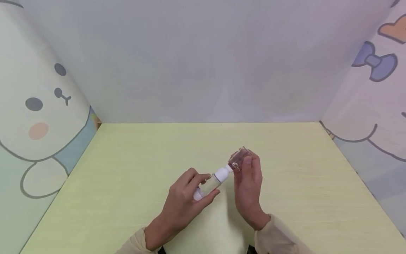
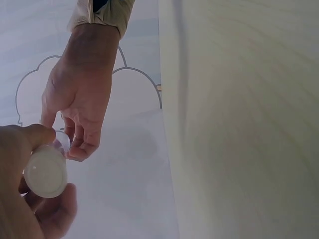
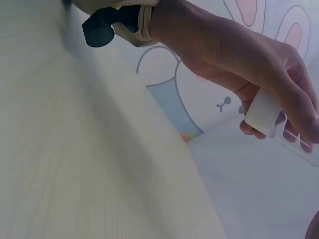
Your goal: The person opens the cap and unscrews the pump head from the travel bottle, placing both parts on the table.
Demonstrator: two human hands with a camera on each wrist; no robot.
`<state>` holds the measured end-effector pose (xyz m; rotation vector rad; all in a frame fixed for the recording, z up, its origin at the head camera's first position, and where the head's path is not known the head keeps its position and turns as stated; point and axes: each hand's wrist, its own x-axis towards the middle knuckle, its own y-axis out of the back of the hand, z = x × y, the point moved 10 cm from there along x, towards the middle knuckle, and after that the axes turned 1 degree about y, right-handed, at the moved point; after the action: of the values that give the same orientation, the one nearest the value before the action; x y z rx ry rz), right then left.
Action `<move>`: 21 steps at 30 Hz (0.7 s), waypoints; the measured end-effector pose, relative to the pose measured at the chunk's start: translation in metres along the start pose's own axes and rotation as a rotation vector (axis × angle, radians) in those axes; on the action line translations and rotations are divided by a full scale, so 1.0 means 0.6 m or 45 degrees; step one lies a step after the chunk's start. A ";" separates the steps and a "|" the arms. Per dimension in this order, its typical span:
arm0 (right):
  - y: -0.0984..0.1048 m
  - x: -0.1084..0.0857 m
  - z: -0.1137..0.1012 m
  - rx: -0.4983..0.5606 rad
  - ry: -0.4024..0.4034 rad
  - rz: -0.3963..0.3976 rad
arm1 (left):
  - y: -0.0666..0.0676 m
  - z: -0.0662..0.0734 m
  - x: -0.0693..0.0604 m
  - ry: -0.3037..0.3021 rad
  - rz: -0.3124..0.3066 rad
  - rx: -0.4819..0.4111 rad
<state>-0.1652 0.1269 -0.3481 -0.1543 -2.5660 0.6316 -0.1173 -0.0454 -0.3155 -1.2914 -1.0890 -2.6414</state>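
My left hand [image 1: 182, 199] grips a clear bottle [image 1: 211, 185] with a white base and white collar [image 1: 222, 174], tilted up to the right. In the left wrist view the left hand [image 2: 20, 184] is round the white round base [image 2: 46, 172]. The right wrist view shows the same base [image 3: 264, 112] in the left hand [image 3: 239, 55]. My right hand [image 1: 248, 188] pinches a clear piece [image 1: 239, 157] between thumb and fingers at the bottle's upper end; whether the two are joined, I cannot tell. Only an edge of the right hand [image 3: 313, 229] shows there.
A pale yellow tabletop [image 1: 127, 158] lies under both hands. Behind it stands a plain light wall [image 1: 203, 63], with cartoon-printed panels at the left [image 1: 35, 81] and right [image 1: 358, 102]. Beige sleeves [image 1: 279, 234] cover the forearms.
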 end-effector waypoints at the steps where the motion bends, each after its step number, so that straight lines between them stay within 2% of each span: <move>1: 0.004 0.005 -0.003 -0.011 0.029 -0.017 | 0.000 0.000 0.000 0.001 0.000 -0.001; 4: 0.017 0.019 -0.007 -0.081 0.097 -0.058 | -0.002 -0.001 -0.001 0.002 0.006 -0.002; 8: 0.037 0.036 -0.001 -0.195 0.114 -0.096 | -0.004 -0.003 -0.003 0.008 0.006 -0.003; 13: 0.054 0.052 0.014 -0.327 0.049 -0.165 | -0.006 -0.006 -0.005 0.015 0.000 -0.008; 21: 0.085 0.072 0.046 -0.629 -0.137 -0.223 | -0.009 -0.010 -0.006 0.035 -0.019 -0.004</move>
<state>-0.2170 0.1703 -0.3743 -0.0575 -2.7530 -0.0686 -0.1209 -0.0457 -0.3235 -1.2484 -1.0962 -2.6640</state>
